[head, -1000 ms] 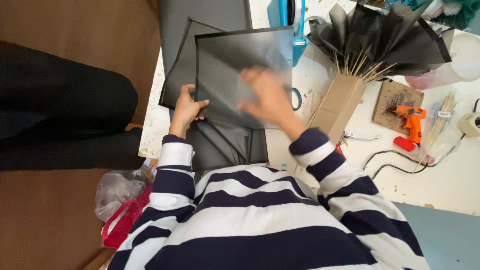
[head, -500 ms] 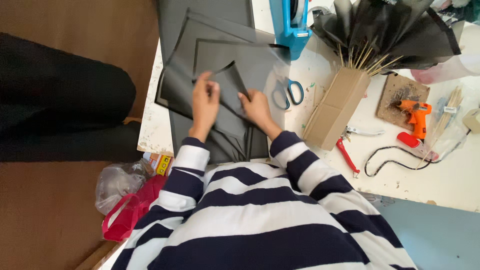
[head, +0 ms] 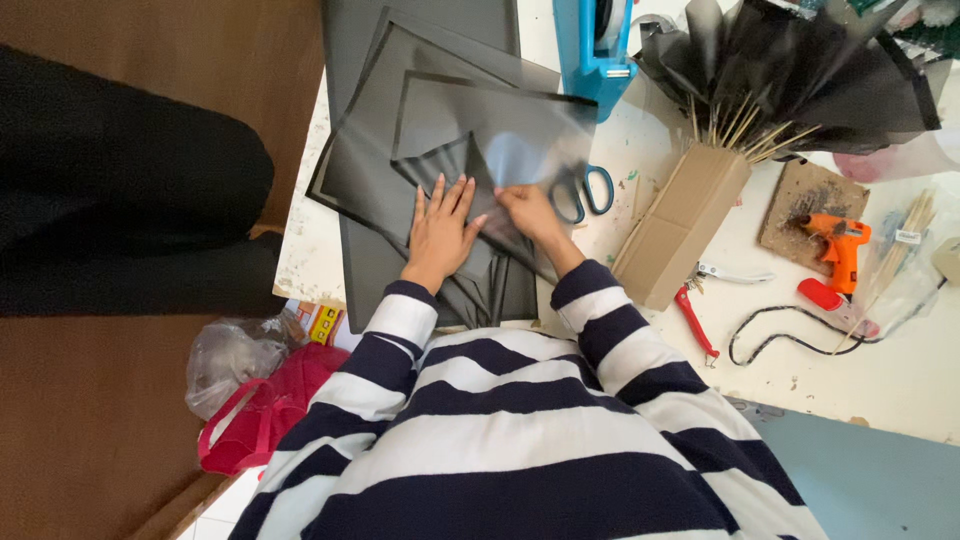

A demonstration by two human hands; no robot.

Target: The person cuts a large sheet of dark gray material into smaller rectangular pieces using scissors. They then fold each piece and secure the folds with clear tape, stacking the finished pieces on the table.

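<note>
Right at the centre of the head view, the left hand lies flat with its fingers spread, palm pressing down on a translucent dark sheet that rests on the white table. Just beside it, at 3 o'clock, the right hand has its fingers curled onto the same sheet, pinching a fold of it near the sheet's lower edge; how firmly it nips the film cannot be told. The sheet lies on a stack of dark sheets that spreads toward 11 o'clock and reaches the table's left edge. At 2 o'clock from the right hand, touching the sheet's edge, lie blue-handled scissors. Farther toward 12 o'clock stands a blue tape dispenser. At 3 o'clock from the hands a cardboard box lies tilted, with wooden sticks jutting from its top, wrapped in dark film cones toward 1 o'clock. Near the box's lower end, at 4 o'clock, lie red-handled pliers. Well apart at 3 o'clock an orange glue gun sits just beside a brown board, its black cord looping below. At 8 o'clock, off the table, sit a red bag and a clear plastic bag.
</note>
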